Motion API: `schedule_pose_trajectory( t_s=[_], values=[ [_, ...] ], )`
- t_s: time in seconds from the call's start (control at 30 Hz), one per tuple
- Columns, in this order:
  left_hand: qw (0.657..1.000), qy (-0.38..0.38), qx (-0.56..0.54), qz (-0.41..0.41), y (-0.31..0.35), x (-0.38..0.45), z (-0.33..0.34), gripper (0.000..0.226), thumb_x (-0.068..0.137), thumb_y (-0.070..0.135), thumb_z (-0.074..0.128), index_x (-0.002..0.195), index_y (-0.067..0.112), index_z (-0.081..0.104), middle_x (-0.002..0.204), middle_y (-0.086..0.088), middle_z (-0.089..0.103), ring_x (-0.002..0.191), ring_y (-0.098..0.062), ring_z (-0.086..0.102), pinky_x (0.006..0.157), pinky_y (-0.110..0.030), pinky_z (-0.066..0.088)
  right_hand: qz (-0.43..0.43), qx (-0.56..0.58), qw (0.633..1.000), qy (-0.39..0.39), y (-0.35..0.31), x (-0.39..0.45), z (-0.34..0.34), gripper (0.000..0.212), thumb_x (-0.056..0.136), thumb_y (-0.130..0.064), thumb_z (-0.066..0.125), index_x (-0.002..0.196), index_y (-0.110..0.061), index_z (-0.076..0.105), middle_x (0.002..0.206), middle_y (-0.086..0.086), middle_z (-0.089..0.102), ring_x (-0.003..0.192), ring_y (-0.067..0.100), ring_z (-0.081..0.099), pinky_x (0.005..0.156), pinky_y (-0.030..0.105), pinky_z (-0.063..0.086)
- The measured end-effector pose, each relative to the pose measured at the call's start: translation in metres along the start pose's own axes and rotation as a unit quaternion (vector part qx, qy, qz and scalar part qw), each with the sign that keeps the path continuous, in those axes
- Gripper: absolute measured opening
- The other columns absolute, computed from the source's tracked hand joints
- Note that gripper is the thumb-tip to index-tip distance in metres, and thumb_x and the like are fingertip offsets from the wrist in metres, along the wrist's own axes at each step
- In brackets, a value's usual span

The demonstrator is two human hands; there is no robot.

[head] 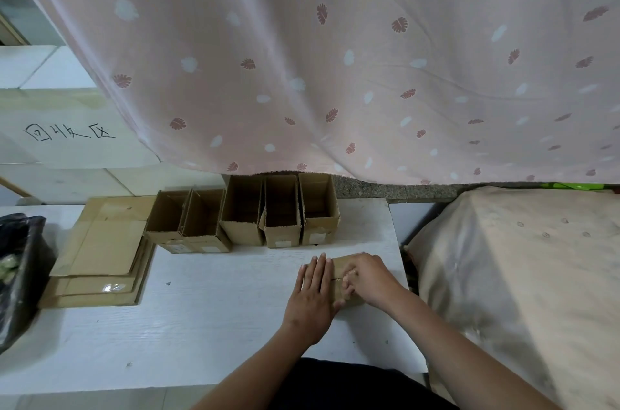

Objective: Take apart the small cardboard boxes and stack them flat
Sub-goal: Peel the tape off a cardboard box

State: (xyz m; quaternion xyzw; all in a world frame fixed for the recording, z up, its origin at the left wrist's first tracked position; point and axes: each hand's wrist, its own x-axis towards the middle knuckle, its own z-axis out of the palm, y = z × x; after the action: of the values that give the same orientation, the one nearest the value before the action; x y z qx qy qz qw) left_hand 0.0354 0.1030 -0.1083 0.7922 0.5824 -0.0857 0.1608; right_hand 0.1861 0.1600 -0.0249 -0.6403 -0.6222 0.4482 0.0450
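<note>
A small cardboard box [343,267] sits on the white table [201,325], mostly covered by both hands. My left hand [313,295] lies flat on its left part, fingers straight and pressing down. My right hand [367,278] rests on its right part with fingers curled at the box's middle seam; what they pinch is hidden. Behind, several open small boxes [241,211] stand in a row. A stack of flattened cardboard [100,252] lies at the left.
A black plastic bag [20,275] stands at the table's left edge. A pink leaf-print curtain [335,57] hangs behind the boxes. A cloth-covered bulky object [520,275] sits right of the table. White boards with handwriting [67,134] lean at the back left.
</note>
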Motion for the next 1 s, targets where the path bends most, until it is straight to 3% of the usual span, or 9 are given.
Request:
schedule_pose_trajectory(
  t_s=[0.07, 0.13, 0.27, 0.37, 0.47, 0.6, 0.8, 0.9, 1.0],
  values=[
    [1.0, -0.001, 0.003, 0.002, 0.0, -0.001, -0.001, 0.077, 0.1, 0.058, 0.003, 0.149, 0.008, -0.029, 0.159, -0.01, -0.034, 0.146, -0.027, -0.033, 0.117, -0.042, -0.021, -0.004, -0.029, 0.999, -0.016, -0.002, -0.001, 0.002, 0.012, 0.094, -0.001, 0.055, 0.104, -0.006, 0.055, 0.095, 0.02, 0.068, 0.07, 0.021, 0.068, 0.057, 0.023, 0.056],
    [1.0, -0.003, 0.001, 0.002, 0.001, -0.001, -0.002, 0.077, 0.1, 0.058, 0.004, 0.149, 0.009, -0.029, 0.158, -0.009, -0.034, 0.146, -0.028, -0.033, 0.116, -0.042, -0.023, 0.0, -0.057, 0.998, -0.019, -0.001, 0.0, 0.007, 0.013, 0.094, -0.006, 0.059, 0.103, -0.008, 0.05, 0.09, 0.015, 0.067, 0.072, 0.022, 0.069, 0.06, 0.025, 0.057],
    [1.0, -0.002, 0.003, 0.003, 0.0, -0.002, -0.004, 0.076, 0.099, 0.058, 0.001, 0.15, 0.008, -0.027, 0.159, -0.01, -0.032, 0.145, -0.027, -0.034, 0.117, -0.044, -0.02, -0.001, -0.09, 0.996, -0.001, 0.003, 0.004, 0.01, 0.028, 0.091, -0.036, 0.068, 0.085, -0.009, 0.068, 0.082, 0.003, 0.067, 0.07, 0.011, 0.062, 0.074, 0.027, 0.05],
    [1.0, -0.001, 0.001, -0.001, 0.0, -0.001, -0.003, 0.076, 0.104, 0.056, 0.009, 0.151, 0.008, -0.026, 0.159, -0.01, -0.033, 0.146, -0.026, -0.034, 0.117, -0.043, -0.021, -0.031, -0.128, 0.991, -0.003, 0.009, 0.007, 0.006, 0.023, 0.097, -0.022, 0.059, 0.085, -0.012, 0.076, 0.102, 0.003, 0.054, 0.084, 0.013, 0.054, 0.087, 0.027, 0.045],
    [1.0, 0.0, -0.001, -0.001, 0.0, 0.0, -0.003, 0.077, 0.104, 0.057, 0.011, 0.15, 0.008, -0.028, 0.159, -0.01, -0.033, 0.145, -0.027, -0.034, 0.116, -0.042, -0.022, -0.047, -0.142, 0.989, -0.016, 0.015, 0.01, 0.002, 0.022, 0.093, -0.008, 0.062, 0.085, -0.021, 0.078, 0.096, -0.001, 0.066, 0.095, 0.016, 0.058, 0.095, 0.03, 0.049],
    [1.0, -0.002, 0.001, 0.0, 0.0, 0.0, -0.003, 0.078, 0.104, 0.057, 0.011, 0.15, 0.008, -0.027, 0.159, -0.01, -0.034, 0.145, -0.027, -0.034, 0.116, -0.041, -0.023, -0.044, -0.096, 0.994, 0.005, 0.017, 0.015, 0.001, 0.016, 0.09, -0.006, 0.067, 0.093, -0.019, 0.076, 0.092, -0.002, 0.07, 0.09, 0.014, 0.065, 0.084, 0.024, 0.052],
    [1.0, -0.012, -0.001, 0.002, -0.001, 0.001, -0.003, 0.078, 0.102, 0.06, 0.008, 0.149, 0.009, -0.029, 0.158, -0.009, -0.035, 0.144, -0.026, -0.036, 0.116, -0.042, -0.024, -0.103, -0.062, 0.993, -0.003, 0.015, 0.015, 0.011, 0.059, 0.091, 0.003, 0.053, 0.122, -0.046, 0.044, 0.096, -0.009, 0.053, 0.085, 0.011, 0.056, 0.073, 0.02, 0.046],
    [1.0, -0.018, 0.006, 0.006, -0.001, 0.001, -0.003, 0.078, 0.1, 0.06, 0.003, 0.147, 0.009, -0.031, 0.157, -0.01, -0.037, 0.144, -0.026, -0.037, 0.117, -0.043, -0.022, -0.134, -0.096, 0.986, -0.015, 0.015, 0.018, 0.015, 0.046, 0.096, -0.001, 0.05, 0.125, -0.035, 0.06, 0.109, -0.008, 0.052, 0.104, 0.015, 0.05, 0.089, 0.018, 0.04],
    [1.0, -0.022, 0.006, 0.004, -0.002, 0.002, -0.002, 0.078, 0.099, 0.061, 0.002, 0.148, 0.008, -0.03, 0.157, -0.01, -0.036, 0.144, -0.025, -0.036, 0.118, -0.044, -0.019, -0.138, -0.123, 0.983, -0.018, 0.015, 0.02, 0.018, 0.029, 0.099, -0.01, 0.05, 0.116, -0.023, 0.07, 0.112, -0.003, 0.054, 0.102, 0.014, 0.049, 0.092, 0.02, 0.039]
  ],
)
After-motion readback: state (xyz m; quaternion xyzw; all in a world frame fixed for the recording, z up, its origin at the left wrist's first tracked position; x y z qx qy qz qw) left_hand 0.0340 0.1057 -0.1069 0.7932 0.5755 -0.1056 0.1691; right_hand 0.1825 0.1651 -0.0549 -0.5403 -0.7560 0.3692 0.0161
